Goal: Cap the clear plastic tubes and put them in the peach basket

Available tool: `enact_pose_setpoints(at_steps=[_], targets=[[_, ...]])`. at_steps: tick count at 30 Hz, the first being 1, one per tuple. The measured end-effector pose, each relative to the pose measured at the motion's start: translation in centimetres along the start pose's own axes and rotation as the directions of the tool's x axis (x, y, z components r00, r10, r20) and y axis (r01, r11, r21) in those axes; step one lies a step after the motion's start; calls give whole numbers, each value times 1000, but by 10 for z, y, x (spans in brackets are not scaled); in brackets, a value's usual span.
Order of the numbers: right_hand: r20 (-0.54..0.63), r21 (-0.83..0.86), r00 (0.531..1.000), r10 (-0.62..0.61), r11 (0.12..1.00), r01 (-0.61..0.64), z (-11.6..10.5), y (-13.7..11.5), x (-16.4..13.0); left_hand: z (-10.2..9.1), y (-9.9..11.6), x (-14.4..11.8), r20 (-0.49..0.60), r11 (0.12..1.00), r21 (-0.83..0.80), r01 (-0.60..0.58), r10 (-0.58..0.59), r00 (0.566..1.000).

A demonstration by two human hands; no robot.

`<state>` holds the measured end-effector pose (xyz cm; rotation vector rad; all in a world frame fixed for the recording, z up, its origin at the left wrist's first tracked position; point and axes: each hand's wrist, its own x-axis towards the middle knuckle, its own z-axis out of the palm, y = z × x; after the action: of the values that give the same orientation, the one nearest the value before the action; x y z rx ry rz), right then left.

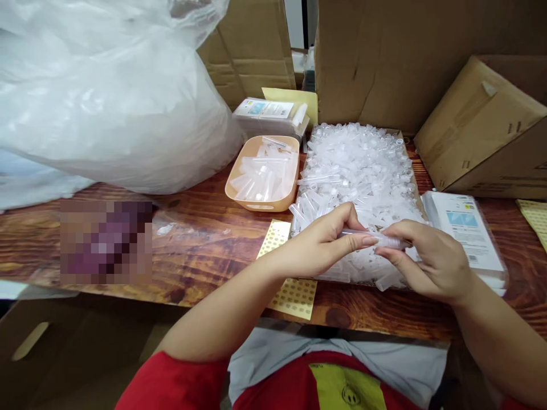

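Note:
Both my hands are over a shallow cardboard tray heaped with small clear plastic tubes (359, 154). My left hand (331, 236) is closed, thumb and fingers pinching a slim clear plastic tube (351, 232). From the right, my right hand (436, 262) is closed around a translucent plastic piece (390, 241), apparently a tube too, which meets the left fingertips. Whether the two pieces are joined, I cannot tell. To the left of the tray, an orange plastic tub (261, 206) holds more translucent tubes.
Yellow sticker sheets (294, 299) lie partly beneath the tray's left side. Packs of printed cards stand right (465, 228) and behind the tub (269, 111). A large white plastic bag (115, 102) fills the left. Cardboard boxes (478, 125) rise behind. A blurred purple object (105, 242) lies left.

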<state>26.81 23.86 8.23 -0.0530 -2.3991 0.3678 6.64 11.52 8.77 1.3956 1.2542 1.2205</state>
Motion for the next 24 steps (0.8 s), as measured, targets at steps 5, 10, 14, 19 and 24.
enact_pose_setpoints(at_steps=[5, 10, 14, 19, 24], targets=[[18, 22, 1000, 19, 1000, -20, 1, -1, 0, 3, -3, 0, 13, 986, -138, 97, -96, 995], [71, 28, 993, 95, 995, -98, 2, 1, -2, 7, -7, 1, 24, 960, -236, 151, -150, 988], [24, 84, 997, 76, 993, -78, 2, 0, -4, 5, -7, 1, 49, 955, -245, 165, -157, 986], [261, 519, 821, 508, 643, -563, 6, -8, -1, 9, -5, -7, -56, 918, 340, -204, 236, 970], [625, 584, 564, 540, 157, -797, -1, -6, 5, 15, -11, -7, 101, 516, 719, -466, 585, 804]])
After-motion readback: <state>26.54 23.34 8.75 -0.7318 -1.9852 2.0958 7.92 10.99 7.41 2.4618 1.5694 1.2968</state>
